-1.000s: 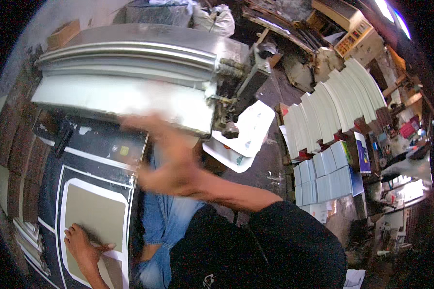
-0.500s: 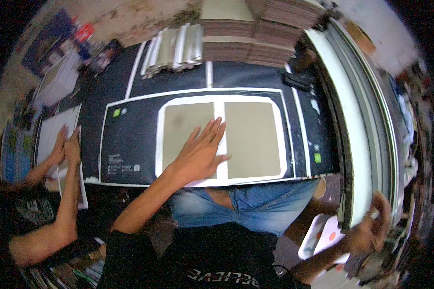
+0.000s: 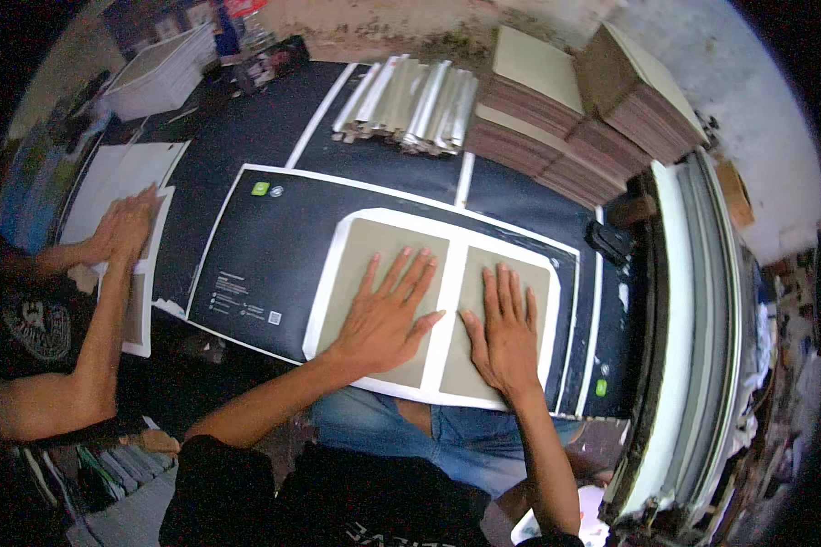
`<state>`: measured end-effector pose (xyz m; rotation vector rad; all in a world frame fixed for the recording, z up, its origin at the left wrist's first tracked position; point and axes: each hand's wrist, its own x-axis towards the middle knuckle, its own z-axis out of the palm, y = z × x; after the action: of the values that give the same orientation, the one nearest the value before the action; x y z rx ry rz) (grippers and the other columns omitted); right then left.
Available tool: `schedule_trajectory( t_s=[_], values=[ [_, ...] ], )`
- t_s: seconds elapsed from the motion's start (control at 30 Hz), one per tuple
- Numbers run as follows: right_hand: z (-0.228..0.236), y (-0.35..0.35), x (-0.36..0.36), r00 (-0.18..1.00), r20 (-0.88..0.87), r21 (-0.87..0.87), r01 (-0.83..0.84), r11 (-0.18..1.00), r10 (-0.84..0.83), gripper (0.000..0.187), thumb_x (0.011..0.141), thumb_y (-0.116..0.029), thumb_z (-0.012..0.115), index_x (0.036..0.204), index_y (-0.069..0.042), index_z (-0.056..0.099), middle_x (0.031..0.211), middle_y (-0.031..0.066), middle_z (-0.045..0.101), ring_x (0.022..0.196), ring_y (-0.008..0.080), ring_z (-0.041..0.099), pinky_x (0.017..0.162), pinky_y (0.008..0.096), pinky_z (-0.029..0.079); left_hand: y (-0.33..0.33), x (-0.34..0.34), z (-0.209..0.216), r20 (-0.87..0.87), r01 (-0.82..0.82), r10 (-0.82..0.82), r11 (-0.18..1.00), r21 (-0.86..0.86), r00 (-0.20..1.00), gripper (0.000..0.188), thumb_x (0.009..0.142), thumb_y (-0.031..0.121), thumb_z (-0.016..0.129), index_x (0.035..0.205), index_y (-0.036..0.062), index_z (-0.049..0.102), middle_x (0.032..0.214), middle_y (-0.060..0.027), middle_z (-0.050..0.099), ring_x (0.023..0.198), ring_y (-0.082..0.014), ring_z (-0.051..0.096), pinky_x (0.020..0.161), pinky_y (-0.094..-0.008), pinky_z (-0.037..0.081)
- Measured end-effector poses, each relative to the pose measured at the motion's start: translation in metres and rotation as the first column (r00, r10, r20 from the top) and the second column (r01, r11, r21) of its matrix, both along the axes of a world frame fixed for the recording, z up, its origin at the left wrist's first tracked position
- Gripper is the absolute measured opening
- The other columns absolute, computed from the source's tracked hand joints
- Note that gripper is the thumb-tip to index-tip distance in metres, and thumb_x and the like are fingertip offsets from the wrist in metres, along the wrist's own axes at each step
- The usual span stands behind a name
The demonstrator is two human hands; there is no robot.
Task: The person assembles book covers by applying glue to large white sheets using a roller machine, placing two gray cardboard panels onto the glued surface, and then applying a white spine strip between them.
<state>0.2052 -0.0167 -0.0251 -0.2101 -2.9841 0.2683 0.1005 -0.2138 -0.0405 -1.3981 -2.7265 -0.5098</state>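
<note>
Two grey-brown boards lie side by side on a white sheet (image 3: 449, 314) with cut corners, a white strip showing between them. My left hand (image 3: 392, 310) rests flat on the left board (image 3: 383, 239), fingers spread. Flat on the right board (image 3: 485, 366) lies my right hand (image 3: 504, 328), its thumb out toward the white strip. Both hands hold nothing. Under the white sheet is a large dark printed sheet (image 3: 255, 242) with a white border, spread over the dark tabletop.
A bundle of pale strips (image 3: 406, 105) lies at the back, beside stacks of cut boards (image 3: 556, 118). A small black object (image 3: 608, 242) sits right of the sheet. Tall panels (image 3: 680, 337) stand along the right. At left, another person's hands (image 3: 126, 226) press on a similar board piece.
My right hand has come from the panels at the right onto the right board. My left hand has shifted off the white strip onto the left board. The view has turned.
</note>
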Motion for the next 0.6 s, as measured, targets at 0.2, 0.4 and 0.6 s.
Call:
schedule_trajectory(
  t_s=[0.2,0.4,0.6],
  values=[
    [0.004,-0.005,-0.007,1.0,-0.005,-0.012,-0.016,1.0,0.016,0.069,0.104,-0.042,0.048,0.158,-0.004,0.031,0.164,0.0209,0.028,0.153,0.0367,0.024,0.124,0.0546,0.012,-0.006,-0.004,0.008,-0.005,0.019,-0.019,1.0,-0.017,1.0,0.068,0.106,0.049,0.037,0.159,0.0068,0.031,0.164,-0.0196,0.028,0.153,-0.0403,0.02,0.123,-0.0629,0.008],
    [-0.002,0.002,-0.008,1.0,-0.021,0.023,-0.021,1.0,0.021,0.07,0.103,-0.044,0.047,0.158,-0.005,0.031,0.164,0.0209,0.028,0.153,0.0357,0.025,0.125,0.0532,0.012,-0.001,-0.008,0.001,-0.039,0.039,-0.039,0.999,-0.004,0.998,0.066,0.106,0.047,0.04,0.159,0.0076,0.032,0.164,-0.0196,0.028,0.153,-0.0404,0.021,0.122,-0.0641,0.009],
    [-0.003,0.002,-0.005,1.0,-0.03,0.027,-0.003,1.0,0.004,0.068,0.103,-0.044,0.047,0.158,-0.005,0.032,0.164,0.0199,0.029,0.153,0.0348,0.025,0.125,0.0525,0.013,-0.002,-0.004,0.002,-0.042,0.024,-0.026,0.999,-0.045,0.999,0.067,0.105,0.047,0.041,0.162,0.0137,0.026,0.168,-0.0117,0.023,0.155,-0.037,0.018,0.123,-0.0612,0.007]
  ],
)
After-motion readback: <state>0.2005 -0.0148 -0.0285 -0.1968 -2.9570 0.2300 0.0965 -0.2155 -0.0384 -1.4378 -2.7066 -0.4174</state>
